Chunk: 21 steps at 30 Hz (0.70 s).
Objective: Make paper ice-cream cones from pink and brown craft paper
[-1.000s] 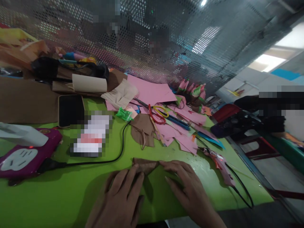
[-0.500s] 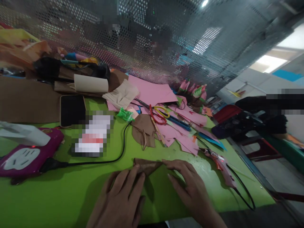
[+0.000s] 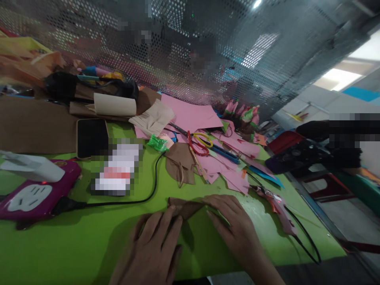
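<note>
A small folded piece of brown paper [image 3: 184, 206] lies on the green table [image 3: 74, 245] near its front edge. My left hand [image 3: 152, 249] lies flat with its fingers stretched out, the fingertips pressing the paper's left part. My right hand [image 3: 234, 227] is also flat, and its fingers rest on the paper's right corner. Neither hand grips anything.
Beyond the hands lie brown paper scraps [image 3: 181, 163], pink paper sheets [image 3: 192, 114], red and yellow scissors [image 3: 197, 142], a black phone [image 3: 92, 137], and a magenta power strip [image 3: 32, 194] with a black cable [image 3: 127, 202]. A glue gun [image 3: 277, 208] lies at right. A perforated metal screen [image 3: 190, 51] stands behind.
Both hands stay pressed on the brown paper; the view has drifted slightly, nothing else has moved.
</note>
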Each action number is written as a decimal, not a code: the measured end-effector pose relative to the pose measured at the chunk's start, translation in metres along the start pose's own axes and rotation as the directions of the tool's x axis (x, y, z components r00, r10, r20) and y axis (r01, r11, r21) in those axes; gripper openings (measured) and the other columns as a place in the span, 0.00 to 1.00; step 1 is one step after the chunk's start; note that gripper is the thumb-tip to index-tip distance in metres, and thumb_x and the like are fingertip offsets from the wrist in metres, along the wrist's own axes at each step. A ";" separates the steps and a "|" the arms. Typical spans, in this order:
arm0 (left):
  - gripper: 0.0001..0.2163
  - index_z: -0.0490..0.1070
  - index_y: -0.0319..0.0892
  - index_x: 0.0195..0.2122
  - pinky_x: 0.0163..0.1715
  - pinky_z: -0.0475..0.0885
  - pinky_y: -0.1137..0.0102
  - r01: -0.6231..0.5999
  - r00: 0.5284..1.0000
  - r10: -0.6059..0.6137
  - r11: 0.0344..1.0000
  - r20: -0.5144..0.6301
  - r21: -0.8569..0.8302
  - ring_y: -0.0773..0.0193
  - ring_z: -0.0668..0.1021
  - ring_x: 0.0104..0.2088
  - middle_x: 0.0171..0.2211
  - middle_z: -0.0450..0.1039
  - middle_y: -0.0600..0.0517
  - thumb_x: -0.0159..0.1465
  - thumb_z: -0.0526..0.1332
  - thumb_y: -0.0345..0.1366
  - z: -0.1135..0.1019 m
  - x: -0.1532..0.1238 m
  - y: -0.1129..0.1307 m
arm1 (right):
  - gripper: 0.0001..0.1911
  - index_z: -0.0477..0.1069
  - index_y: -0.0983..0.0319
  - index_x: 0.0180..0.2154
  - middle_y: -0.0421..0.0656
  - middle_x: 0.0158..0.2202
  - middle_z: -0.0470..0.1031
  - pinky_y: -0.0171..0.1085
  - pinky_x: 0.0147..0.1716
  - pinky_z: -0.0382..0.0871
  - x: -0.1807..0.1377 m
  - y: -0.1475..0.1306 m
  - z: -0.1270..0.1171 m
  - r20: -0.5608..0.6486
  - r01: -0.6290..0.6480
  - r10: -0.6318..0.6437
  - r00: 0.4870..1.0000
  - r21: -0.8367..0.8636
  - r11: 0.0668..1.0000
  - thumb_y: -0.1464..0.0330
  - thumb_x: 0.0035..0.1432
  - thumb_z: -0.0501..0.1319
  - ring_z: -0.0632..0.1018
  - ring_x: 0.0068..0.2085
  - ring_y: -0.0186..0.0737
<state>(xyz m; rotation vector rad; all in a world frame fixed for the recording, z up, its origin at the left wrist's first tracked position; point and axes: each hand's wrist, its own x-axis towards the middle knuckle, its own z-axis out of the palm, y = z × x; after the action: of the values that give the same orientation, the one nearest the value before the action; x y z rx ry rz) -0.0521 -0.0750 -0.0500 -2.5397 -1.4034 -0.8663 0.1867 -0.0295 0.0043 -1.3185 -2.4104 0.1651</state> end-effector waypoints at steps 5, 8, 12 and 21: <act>0.17 0.72 0.42 0.55 0.47 0.61 0.62 0.025 0.997 -0.026 0.999 -0.073 -0.022 0.58 0.73 0.49 0.54 0.76 0.50 0.70 0.51 0.39 -0.004 0.007 0.002 | 0.14 0.70 0.58 0.51 0.48 0.46 0.75 0.45 0.45 0.69 0.008 0.001 0.006 0.041 -0.026 0.027 0.999 -0.026 0.999 0.70 0.64 0.59 0.74 0.48 0.48; 0.17 0.73 0.42 0.53 0.47 0.61 0.62 0.030 0.996 -0.032 0.999 -0.086 -0.024 0.59 0.73 0.49 0.54 0.76 0.50 0.69 0.50 0.38 -0.007 0.009 0.003 | 0.11 0.72 0.58 0.48 0.47 0.44 0.75 0.44 0.44 0.69 0.010 0.000 0.009 0.037 -0.025 0.026 0.999 -0.015 1.000 0.71 0.62 0.61 0.74 0.46 0.48; 0.17 0.73 0.42 0.53 0.47 0.61 0.62 0.039 0.996 -0.041 0.999 -0.082 -0.029 0.59 0.74 0.49 0.56 0.75 0.50 0.69 0.51 0.39 -0.006 0.009 0.003 | 0.06 0.72 0.58 0.40 0.44 0.40 0.76 0.42 0.42 0.69 0.011 -0.004 0.008 0.012 -0.063 0.062 0.998 0.045 0.997 0.73 0.60 0.64 0.75 0.43 0.46; 0.25 0.62 0.42 0.63 0.49 0.64 0.62 0.063 0.998 -0.063 0.997 0.004 -0.037 0.55 0.73 0.53 0.62 0.68 0.49 0.63 0.57 0.34 -0.002 0.001 0.002 | 0.12 0.72 0.58 0.45 0.43 0.39 0.76 0.41 0.40 0.70 0.017 -0.006 0.005 0.157 -0.191 0.167 0.974 0.159 0.969 0.74 0.60 0.63 0.76 0.41 0.44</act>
<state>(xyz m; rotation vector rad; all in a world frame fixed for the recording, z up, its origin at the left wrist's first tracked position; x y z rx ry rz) -0.0509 -0.0762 -0.0480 -2.5371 -1.4897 -0.9071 0.1718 -0.0188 0.0064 -1.4861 -2.3251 0.5235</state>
